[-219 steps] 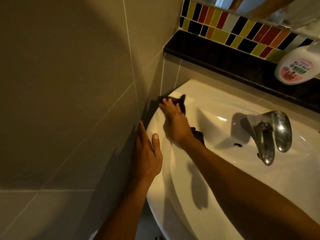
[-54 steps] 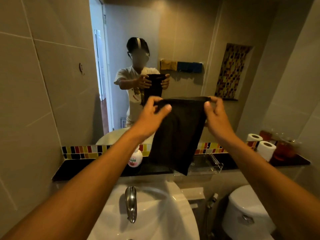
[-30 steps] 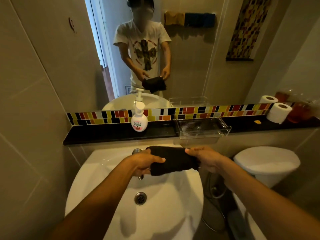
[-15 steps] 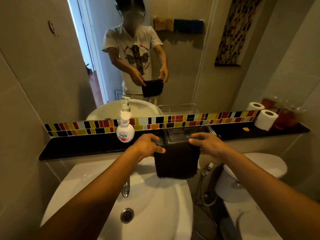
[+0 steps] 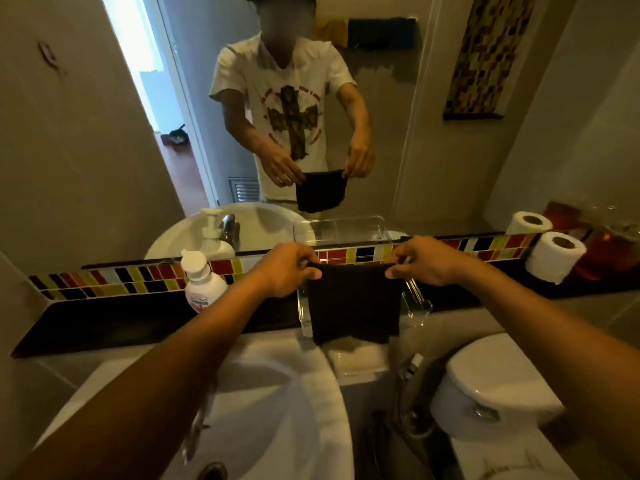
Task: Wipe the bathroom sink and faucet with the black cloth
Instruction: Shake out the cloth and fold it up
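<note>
The black cloth (image 5: 353,306) hangs folded in front of the clear rack, held by its top corners. My left hand (image 5: 285,270) pinches the left corner and my right hand (image 5: 427,261) pinches the right corner. Both hands are over the dark ledge, behind and to the right of the white sink (image 5: 298,407). My left forearm hides most of the chrome faucet (image 5: 194,431); only a sliver shows beside the arm. The drain (image 5: 213,471) sits at the bottom edge.
A white soap pump bottle (image 5: 201,282) stands on the dark ledge (image 5: 104,323) left of my hands. A clear plastic rack (image 5: 414,301) sits behind the cloth. Two toilet rolls (image 5: 554,254) are at the right, a toilet (image 5: 491,386) below. A mirror (image 5: 311,116) faces me.
Both hands have moved the cloth up and back to the ledge, from over the basin to in front of the clear rack. The cloth now hangs flat from its top edge.
</note>
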The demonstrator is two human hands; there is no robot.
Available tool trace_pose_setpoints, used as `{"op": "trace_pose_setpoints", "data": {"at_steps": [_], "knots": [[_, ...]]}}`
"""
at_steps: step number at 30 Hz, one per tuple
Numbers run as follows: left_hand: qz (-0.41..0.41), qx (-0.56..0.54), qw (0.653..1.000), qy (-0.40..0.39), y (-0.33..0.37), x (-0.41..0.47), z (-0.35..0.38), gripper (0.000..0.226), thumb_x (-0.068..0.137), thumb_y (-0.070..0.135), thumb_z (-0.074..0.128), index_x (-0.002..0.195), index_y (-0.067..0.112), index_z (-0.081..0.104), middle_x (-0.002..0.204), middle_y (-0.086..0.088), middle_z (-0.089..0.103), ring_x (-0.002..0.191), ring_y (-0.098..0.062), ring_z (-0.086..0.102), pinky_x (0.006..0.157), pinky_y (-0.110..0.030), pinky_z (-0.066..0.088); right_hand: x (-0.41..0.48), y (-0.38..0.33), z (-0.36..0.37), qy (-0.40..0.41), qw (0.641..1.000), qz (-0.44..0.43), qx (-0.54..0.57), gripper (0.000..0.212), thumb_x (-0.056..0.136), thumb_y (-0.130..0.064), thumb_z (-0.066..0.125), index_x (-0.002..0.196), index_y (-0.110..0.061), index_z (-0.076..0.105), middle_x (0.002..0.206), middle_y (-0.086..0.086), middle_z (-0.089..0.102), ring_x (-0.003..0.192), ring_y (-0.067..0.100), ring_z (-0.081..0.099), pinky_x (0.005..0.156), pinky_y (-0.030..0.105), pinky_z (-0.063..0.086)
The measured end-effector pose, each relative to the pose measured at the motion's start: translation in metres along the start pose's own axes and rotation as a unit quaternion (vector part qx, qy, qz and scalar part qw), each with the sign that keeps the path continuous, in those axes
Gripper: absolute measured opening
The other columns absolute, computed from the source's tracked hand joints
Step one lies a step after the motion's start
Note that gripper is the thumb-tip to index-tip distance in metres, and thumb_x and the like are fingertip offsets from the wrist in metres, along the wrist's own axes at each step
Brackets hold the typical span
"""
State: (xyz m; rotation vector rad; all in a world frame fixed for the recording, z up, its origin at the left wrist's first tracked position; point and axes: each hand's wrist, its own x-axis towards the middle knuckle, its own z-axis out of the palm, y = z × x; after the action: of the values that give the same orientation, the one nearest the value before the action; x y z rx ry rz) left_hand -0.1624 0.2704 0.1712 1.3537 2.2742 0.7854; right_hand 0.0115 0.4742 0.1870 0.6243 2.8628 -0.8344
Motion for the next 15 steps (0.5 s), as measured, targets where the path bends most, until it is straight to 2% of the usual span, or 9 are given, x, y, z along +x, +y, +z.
{"op": "trace_pose_setpoints", "data": {"at_steps": [3,6,8,10,12,15], "knots": [[-0.013,0.003,0.999,0.039,-0.012,0.030,0.003,0.007,0.087,0.018,0.064,0.093,0.022,0.064,0.080,0.002,0.060,0.081,-0.012,0.061,0.087,-0.038,0.052,0.034,0.012,0.001,0.026,0.999,-0.015,0.014,0.006,0.089,-0.024,0.062,0.084,-0.028,0.062,0.085,-0.003,0.063,0.078,0.009,0.060,0.063,0.022,0.043],[-0.046,-0.002,0.994,0.102,-0.025,0.056,0.009,0.008,0.088,0.017,0.062,0.091,0.025,0.064,0.088,0.003,0.064,0.087,-0.012,0.062,0.085,-0.039,0.054,0.068,0.020,0.009,0.078,0.997,-0.029,0.005,0.005,0.090,-0.021,0.061,0.090,-0.024,0.065,0.086,-0.001,0.065,0.083,0.014,0.063,0.072,0.029,0.049],[-0.071,-0.019,0.986,0.151,-0.032,0.066,0.013,0.007,0.088,0.019,0.062,0.091,0.024,0.065,0.090,0.002,0.065,0.086,-0.011,0.063,0.080,-0.036,0.055,0.081,0.023,0.016,0.117,0.992,-0.046,0.008,0.008,0.090,-0.020,0.061,0.093,-0.024,0.067,0.089,-0.003,0.065,0.086,0.013,0.062,0.074,0.030,0.050],[-0.079,-0.002,0.978,0.191,-0.040,0.068,0.022,0.006,0.087,0.019,0.063,0.091,0.023,0.066,0.089,0.003,0.065,0.082,-0.010,0.062,0.073,-0.028,0.053,0.087,0.028,0.028,0.146,0.987,-0.061,0.007,0.012,0.090,-0.021,0.061,0.099,-0.024,0.067,0.094,-0.007,0.060,0.086,0.009,0.058,0.072,0.024,0.046],[-0.069,0.043,0.982,0.171,-0.052,0.060,0.038,0.005,0.087,0.021,0.062,0.091,0.022,0.064,0.089,0.003,0.064,0.083,-0.010,0.061,0.070,-0.021,0.045,0.089,0.039,0.048,0.127,0.989,-0.071,-0.032,0.020,0.090,-0.020,0.060,0.109,-0.023,0.065,0.102,-0.006,0.057,0.092,0.010,0.055,0.076,0.022,0.043],[-0.030,0.164,0.985,0.039,-0.069,0.042,0.073,0.015,0.091,0.031,0.057,0.099,0.023,0.066,0.103,0.001,0.065,0.102,-0.012,0.057,0.084,-0.026,0.046,0.087,0.059,0.083,-0.013,0.994,-0.062,-0.085,0.024,0.092,-0.017,0.057,0.115,-0.020,0.063,0.118,0.001,0.059,0.107,0.015,0.057,0.092,0.029,0.046]]}}
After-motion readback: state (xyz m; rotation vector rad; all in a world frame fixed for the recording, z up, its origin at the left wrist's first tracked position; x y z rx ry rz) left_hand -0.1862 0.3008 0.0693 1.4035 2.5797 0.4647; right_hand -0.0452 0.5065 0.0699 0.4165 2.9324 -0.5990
